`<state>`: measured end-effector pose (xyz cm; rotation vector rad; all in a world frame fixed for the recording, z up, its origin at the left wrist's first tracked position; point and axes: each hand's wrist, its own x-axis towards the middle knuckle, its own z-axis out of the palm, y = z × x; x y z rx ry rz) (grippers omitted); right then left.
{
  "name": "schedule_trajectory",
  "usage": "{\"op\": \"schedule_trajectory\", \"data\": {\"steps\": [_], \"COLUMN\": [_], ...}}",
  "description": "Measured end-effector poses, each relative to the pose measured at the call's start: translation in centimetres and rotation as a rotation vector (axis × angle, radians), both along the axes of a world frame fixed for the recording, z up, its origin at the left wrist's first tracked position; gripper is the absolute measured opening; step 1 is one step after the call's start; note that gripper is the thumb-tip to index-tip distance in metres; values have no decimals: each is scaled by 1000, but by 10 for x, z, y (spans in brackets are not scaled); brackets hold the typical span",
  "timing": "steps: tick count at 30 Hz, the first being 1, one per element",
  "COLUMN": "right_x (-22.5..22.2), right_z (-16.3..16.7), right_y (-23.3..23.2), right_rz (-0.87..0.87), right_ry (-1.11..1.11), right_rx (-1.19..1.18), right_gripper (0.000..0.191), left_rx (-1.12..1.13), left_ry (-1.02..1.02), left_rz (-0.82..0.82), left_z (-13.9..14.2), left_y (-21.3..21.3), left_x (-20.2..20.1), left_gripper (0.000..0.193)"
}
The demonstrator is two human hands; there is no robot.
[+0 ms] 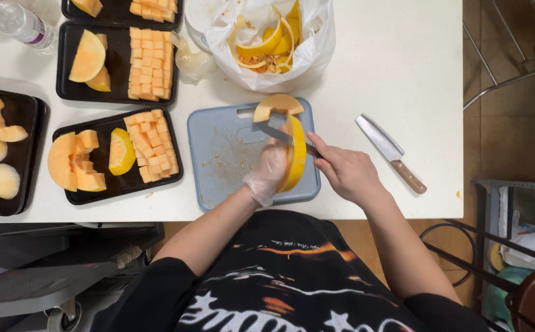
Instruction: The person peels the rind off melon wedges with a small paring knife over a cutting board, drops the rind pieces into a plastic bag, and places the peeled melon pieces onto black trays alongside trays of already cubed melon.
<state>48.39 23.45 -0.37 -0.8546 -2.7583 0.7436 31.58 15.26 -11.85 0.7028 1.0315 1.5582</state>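
Observation:
My left hand (267, 174), in a thin clear glove, holds a curved orange melon wedge (294, 146) with yellow rind over a grey-blue cutting board (218, 154). My right hand (344, 172) grips a small knife (273, 131); its blade lies across the wedge near the far end, between flesh and rind. The wedge's far tip (278, 104) curls over the board's handle slot.
Black trays (104, 184) hold melon cubes (151, 144) and wedges (70, 163) to the left. A white plastic bag (316, 52) of rinds and seeds sits behind the board. A large wooden-handled knife (390, 152) lies at right. A water bottle (15, 21) stands far left.

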Motion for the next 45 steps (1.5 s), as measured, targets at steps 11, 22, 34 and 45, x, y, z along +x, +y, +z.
{"op": "schedule_trajectory", "data": {"steps": [11, 22, 34, 45], "right_x": [-4, -10, -32, -40], "right_z": [-11, -20, -35, -59], "right_y": [4, -1, 32, 80], "right_rz": [-61, -133, -105, -409], "right_ry": [66, -102, -89, -80], "right_rx": [-63, -46, -139, -311], "right_gripper": [52, 58, 56, 55], "left_rx": [-100, -300, -362, -294], "left_ry": [111, 320, 433, 499], "left_rz": [-237, -132, -66, -120], "left_z": [21, 41, 55, 29], "left_y": [-5, -3, 3, 60], "left_x": [-14, -10, -46, -89], "left_gripper": [56, 44, 53, 58]}}
